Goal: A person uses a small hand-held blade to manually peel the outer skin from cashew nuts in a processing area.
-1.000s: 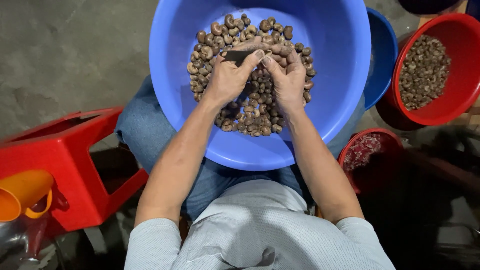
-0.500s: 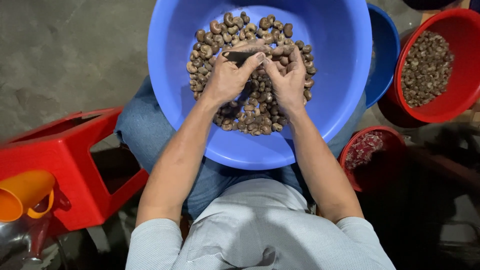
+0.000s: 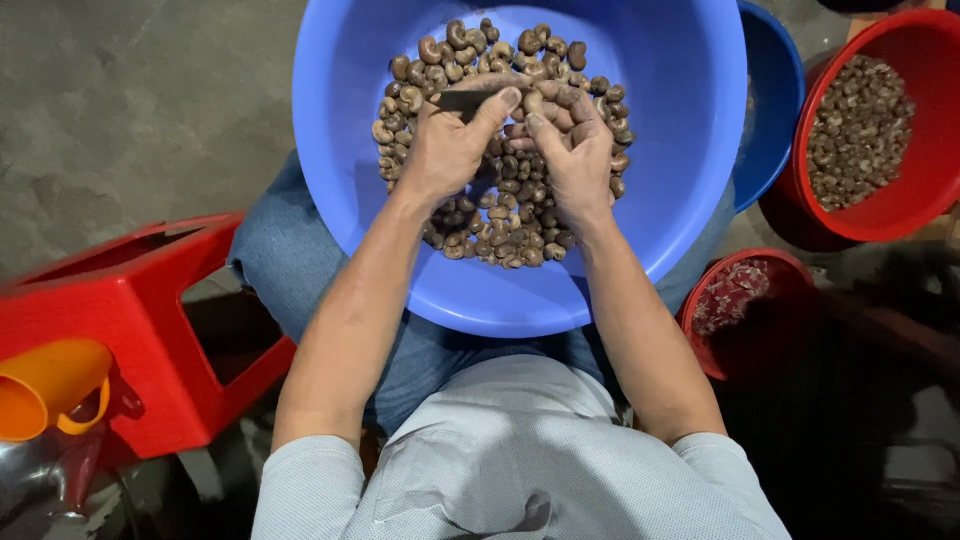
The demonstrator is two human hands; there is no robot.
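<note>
A big blue basin [image 3: 660,150] rests on the person's lap and takes up most of the view, with a heap of brown, kidney-shaped nuts [image 3: 500,215] piled in its middle. Both hands work over that heap, close together and touching at the fingertips. The left hand [image 3: 448,150] is closed round a small dark blade [image 3: 462,100], thumb pressed along its top; the blade's long axis runs across the view, its free end pointing away from the right hand. The right hand [image 3: 572,155] is curled, its thumb and fingers pinching a single nut [image 3: 532,101] that lies just right of the blade's near end, at the far edge of the pile. Neither hand is nearer: blade and nut meet between them. At the right, a red basin [image 3: 905,215] holds more nuts, a second blue basin [image 3: 775,110] peeks out behind the big one, and a smaller red bowl [image 3: 745,345] sits lower down. At the left stand a red plastic stool [image 3: 130,320] and an orange jug [image 3: 45,385], on a grey concrete floor [image 3: 130,110].
</note>
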